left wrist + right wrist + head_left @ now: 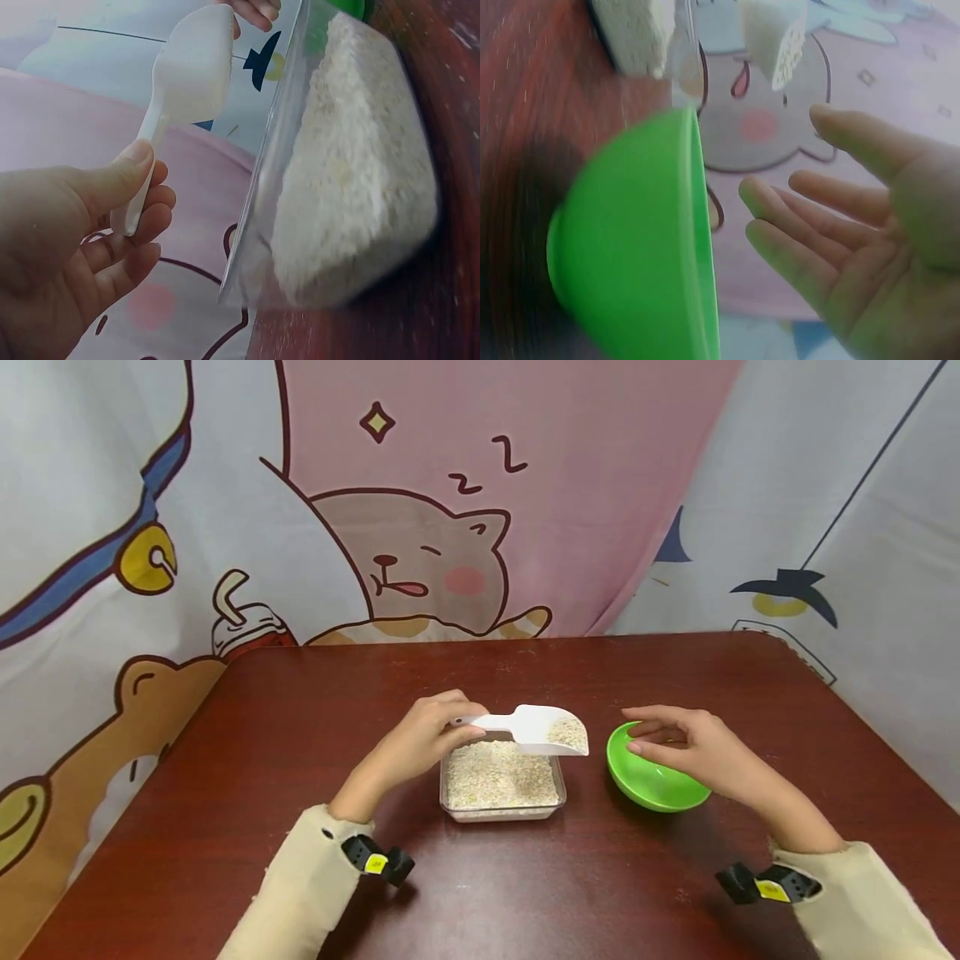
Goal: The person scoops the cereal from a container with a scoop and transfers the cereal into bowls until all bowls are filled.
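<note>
My left hand pinches the handle of a white plastic scoop between thumb and fingers. Pale flakes that look like oats lie in the scoop's front end. The scoop is held above the far side of a clear plastic container, which is filled with the same flakes. Over the green bowl hovers my right hand, its fingers loosely bent and holding nothing. In the right wrist view a gap shows between those fingers and the rim of the green bowl.
Everything stands on a dark reddish-brown table. Behind it hangs a curtain printed with cartoon animals. A small black strapped device sits on the left wrist, and another on the right.
</note>
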Tool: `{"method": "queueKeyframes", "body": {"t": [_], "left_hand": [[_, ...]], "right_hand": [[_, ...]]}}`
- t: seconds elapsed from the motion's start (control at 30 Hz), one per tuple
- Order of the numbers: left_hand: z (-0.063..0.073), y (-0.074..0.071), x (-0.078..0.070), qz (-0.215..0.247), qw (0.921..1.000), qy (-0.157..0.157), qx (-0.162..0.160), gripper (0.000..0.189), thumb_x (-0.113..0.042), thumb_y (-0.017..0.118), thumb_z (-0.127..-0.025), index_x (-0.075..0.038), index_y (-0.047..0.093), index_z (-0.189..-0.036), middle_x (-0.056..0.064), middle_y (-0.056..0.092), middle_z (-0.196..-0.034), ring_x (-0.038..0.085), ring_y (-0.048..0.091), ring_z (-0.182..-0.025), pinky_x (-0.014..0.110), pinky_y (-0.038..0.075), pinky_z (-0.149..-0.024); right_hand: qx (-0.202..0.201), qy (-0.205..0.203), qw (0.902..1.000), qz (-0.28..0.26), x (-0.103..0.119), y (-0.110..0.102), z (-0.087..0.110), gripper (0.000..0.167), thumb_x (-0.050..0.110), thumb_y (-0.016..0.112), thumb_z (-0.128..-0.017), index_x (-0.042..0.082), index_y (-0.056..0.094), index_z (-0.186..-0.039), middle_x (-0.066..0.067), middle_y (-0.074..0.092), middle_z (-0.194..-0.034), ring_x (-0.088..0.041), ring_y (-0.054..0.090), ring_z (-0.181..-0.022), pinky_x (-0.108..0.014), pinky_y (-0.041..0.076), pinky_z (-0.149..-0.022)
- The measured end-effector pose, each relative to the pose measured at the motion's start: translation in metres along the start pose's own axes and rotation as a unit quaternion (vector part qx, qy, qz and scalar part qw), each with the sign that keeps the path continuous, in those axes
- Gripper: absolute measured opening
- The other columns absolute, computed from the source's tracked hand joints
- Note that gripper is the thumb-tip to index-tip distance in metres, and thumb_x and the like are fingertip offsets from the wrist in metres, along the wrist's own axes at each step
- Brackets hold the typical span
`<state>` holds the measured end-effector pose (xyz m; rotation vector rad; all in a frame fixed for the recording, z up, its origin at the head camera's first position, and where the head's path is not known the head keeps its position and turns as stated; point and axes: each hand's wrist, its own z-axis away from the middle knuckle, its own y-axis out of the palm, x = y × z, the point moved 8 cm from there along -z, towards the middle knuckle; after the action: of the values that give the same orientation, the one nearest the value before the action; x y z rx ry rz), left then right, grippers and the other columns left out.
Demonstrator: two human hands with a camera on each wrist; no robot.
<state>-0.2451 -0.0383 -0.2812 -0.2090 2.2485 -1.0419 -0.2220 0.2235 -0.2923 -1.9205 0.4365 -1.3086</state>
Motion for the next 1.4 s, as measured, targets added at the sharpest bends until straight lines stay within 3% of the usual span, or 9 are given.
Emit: {"method": "queueKeyframes", "body": {"t": [0.23,0.47,0.77,0.93,1.23,1.4], "left_hand": [[-0.019,0.012,-0.005,0.016,0.9998,-0.001,0.010,0.019,-0.012,0.062,-0.086,-0.005,0.066,-0.103,-0.002,0.055,-0.081,0.007,0.046,-0.066,0.022,0.041,-0.061],[-0.038,0.031,-0.011,0.025,0.9992,0.014,0.029,0.017,-0.013,0.062,-0.086,-0.006,0.067,-0.101,-0.002,0.055,-0.080,0.007,0.045,-0.067,0.020,0.040,-0.062],[-0.062,0.052,-0.013,0.015,0.9975,0.014,0.068,0.018,-0.014,0.062,-0.086,-0.006,0.068,-0.101,-0.001,0.057,-0.082,0.008,0.045,-0.068,0.019,0.038,-0.063],[-0.071,0.060,-0.014,0.009,0.9958,0.011,0.090,0.019,-0.013,0.062,-0.087,-0.005,0.068,-0.102,0.001,0.058,-0.084,0.009,0.046,-0.070,0.018,0.037,-0.064],[-0.084,0.073,-0.017,-0.027,0.9919,0.018,0.123,0.020,-0.013,0.063,-0.085,-0.004,0.067,-0.103,0.003,0.060,-0.089,0.011,0.050,-0.074,0.018,0.038,-0.067],[-0.092,0.078,-0.022,-0.066,0.9858,0.021,0.153,0.018,-0.015,0.061,-0.087,-0.007,0.067,-0.102,0.001,0.058,-0.089,0.010,0.050,-0.077,0.019,0.038,-0.070]], "right_hand": [[-0.008,0.017,0.9998,0.006,-0.023,-0.026,0.015,0.043,0.016,0.065,-0.086,0.002,0.054,-0.124,-0.017,0.062,-0.109,0.002,0.058,-0.090,-0.019,0.049,-0.069],[-0.005,0.033,0.9994,0.008,-0.049,-0.039,0.026,0.044,0.015,0.063,-0.087,0.001,0.050,-0.127,-0.019,0.059,-0.112,0.001,0.059,-0.090,-0.021,0.050,-0.066],[0.053,0.045,0.9971,-0.032,-0.074,-0.032,0.031,0.048,0.015,0.065,-0.086,0.006,0.049,-0.130,-0.018,0.054,-0.121,-0.006,0.058,-0.099,-0.026,0.050,-0.070],[0.083,0.075,0.9922,-0.056,-0.086,-0.027,0.035,0.048,0.018,0.065,-0.085,0.010,0.050,-0.131,-0.013,0.054,-0.124,-0.001,0.053,-0.103,-0.027,0.049,-0.072],[0.096,0.083,0.9883,-0.084,-0.098,-0.021,0.038,0.049,0.015,0.067,-0.084,0.005,0.051,-0.129,-0.019,0.052,-0.124,-0.003,0.055,-0.100,-0.028,0.050,-0.072],[0.098,0.088,0.9870,-0.093,-0.100,-0.020,0.039,0.052,0.015,0.068,-0.083,0.004,0.050,-0.130,-0.020,0.054,-0.122,-0.003,0.056,-0.100,-0.028,0.050,-0.072]]}}
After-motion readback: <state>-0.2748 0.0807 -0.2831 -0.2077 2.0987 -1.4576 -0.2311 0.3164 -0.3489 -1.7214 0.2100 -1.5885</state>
